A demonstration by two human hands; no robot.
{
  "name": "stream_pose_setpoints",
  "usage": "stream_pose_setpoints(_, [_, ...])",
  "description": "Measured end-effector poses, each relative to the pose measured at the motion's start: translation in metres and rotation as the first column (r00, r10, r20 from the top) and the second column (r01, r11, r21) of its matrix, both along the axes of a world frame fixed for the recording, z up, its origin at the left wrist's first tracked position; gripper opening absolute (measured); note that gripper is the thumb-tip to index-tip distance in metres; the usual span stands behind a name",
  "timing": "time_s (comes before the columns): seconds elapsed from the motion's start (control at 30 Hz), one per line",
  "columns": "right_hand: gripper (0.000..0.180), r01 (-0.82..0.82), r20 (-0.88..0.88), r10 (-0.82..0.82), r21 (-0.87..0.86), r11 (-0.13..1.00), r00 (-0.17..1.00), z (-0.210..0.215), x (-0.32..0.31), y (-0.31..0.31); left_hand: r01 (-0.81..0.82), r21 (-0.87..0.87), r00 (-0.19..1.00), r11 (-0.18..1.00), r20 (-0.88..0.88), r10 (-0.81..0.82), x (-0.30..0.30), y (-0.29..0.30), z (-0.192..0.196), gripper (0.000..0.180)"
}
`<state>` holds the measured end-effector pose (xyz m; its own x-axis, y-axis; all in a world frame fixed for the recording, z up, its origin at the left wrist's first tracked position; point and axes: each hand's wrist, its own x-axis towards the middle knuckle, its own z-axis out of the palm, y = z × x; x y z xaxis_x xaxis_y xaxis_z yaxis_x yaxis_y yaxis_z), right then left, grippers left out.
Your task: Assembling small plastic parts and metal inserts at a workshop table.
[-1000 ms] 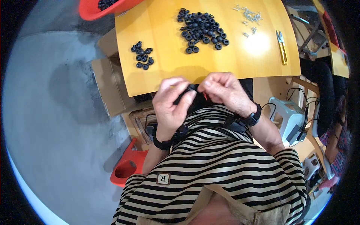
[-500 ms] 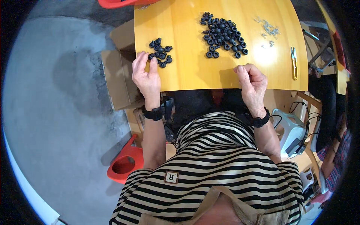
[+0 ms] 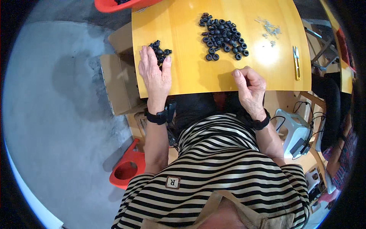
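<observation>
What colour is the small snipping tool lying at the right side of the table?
Yellow. The snipping tool shows best in the head view, lying on the wooden table.

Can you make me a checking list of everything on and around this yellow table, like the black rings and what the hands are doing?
Surface: yellow wooden table, glossy, with a bright glare spot.
Job's things: small pile of black rings under the left fingertips; big pile of black rings further back.
Clutter: small silver parts at the far right; yellow snips near the right edge.
Hands: left hand flat, fingers spread on the small pile; right hand curled at the table's near edge, contents hidden.
Cables: wires by a white stool.
Surroundings: cardboard box, red bins, grey floor.
</observation>
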<state>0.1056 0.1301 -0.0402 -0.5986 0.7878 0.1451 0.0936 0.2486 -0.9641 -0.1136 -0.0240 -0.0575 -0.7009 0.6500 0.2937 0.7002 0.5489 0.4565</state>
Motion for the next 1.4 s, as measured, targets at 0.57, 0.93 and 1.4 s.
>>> stream_pose_setpoints(0.57, [0.007,0.129,0.124,-0.172,0.295,0.947,0.977,0.014,0.001,0.019,0.057,0.259,0.995,0.964,0.064,-0.075,0.062,0.011,0.038,0.044])
stream_pose_setpoints(0.93, [0.020,0.054,0.338,-0.256,0.505,0.861,0.906,0.003,-0.015,0.027,0.293,0.295,0.910,0.909,0.204,-0.360,0.115,0.022,0.030,0.028])
stream_pose_setpoints(1.4, [0.010,-0.465,-0.468,0.028,-0.865,0.190,0.883,0.040,0.017,-0.011,0.345,0.428,0.845,0.836,0.247,-0.475,0.115,0.026,0.064,0.036])
